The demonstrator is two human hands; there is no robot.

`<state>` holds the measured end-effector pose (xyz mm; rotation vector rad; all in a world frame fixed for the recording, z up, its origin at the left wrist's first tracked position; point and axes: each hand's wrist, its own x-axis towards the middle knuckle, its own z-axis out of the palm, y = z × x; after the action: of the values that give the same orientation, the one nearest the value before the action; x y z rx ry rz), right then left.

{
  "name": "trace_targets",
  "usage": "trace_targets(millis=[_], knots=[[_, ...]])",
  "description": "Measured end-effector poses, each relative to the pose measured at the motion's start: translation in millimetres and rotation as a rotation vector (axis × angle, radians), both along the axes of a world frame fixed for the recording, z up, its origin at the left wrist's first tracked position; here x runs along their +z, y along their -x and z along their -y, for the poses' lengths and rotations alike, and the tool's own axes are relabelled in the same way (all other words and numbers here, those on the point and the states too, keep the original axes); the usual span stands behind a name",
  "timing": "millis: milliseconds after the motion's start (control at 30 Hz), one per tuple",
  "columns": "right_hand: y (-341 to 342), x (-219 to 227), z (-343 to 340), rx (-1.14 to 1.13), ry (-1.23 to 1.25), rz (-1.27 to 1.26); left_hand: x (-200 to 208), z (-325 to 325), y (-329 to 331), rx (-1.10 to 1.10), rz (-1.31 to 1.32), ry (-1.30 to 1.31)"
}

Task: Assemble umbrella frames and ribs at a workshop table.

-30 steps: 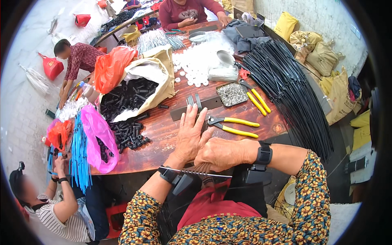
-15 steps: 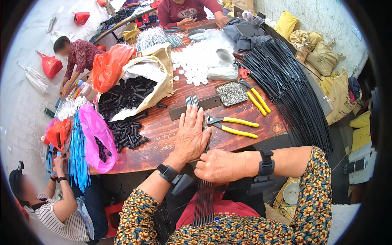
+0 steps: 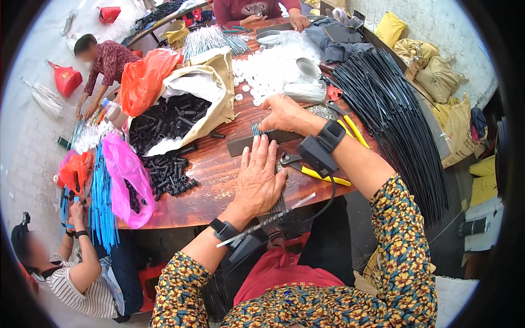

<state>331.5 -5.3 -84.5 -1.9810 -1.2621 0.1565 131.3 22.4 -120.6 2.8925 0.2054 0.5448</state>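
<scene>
Dark rods (image 3: pixel 256 130), thin, 1 bundle: on wood tbl (image 3: pixel 216 205), tips at dark bar (image 3: pixel 238 146). L hand (image 3: pixel 257 183): flat atop rods, fingers nearly tog., thumb out. R hand (image 3: pixel 291 116): nr tips, thumb & forefinger apart; contact unclear.

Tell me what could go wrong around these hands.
The thin rods under the flat left hand might shift out of line if it lifts. The cable hanging from the right wrist device might snag on the nearby yellow-handled pliers. The right hand is close to the small silvery bits, so a careless sweep could scatter them.
</scene>
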Motion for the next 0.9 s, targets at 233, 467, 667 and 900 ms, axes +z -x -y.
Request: trace_targets(millis=[233, 467, 667, 900], knots=[[6, 1, -8, 0.021, 0.165, -0.217, -4, -2, 1, 0.011, 0.010, -0.030], [15, 19, -17, -0.006, 0.388, -0.283, -4, -3, 4, 0.013, 0.029, 0.007], [19, 13, -31, -0.075, 0.478, -0.030, 0, -2, 5, -0.006, 0.025, 0.027], [7, 25, -18, 0.003, 0.301, -0.259, -2, -1, 4, -0.010, 0.026, 0.073]])
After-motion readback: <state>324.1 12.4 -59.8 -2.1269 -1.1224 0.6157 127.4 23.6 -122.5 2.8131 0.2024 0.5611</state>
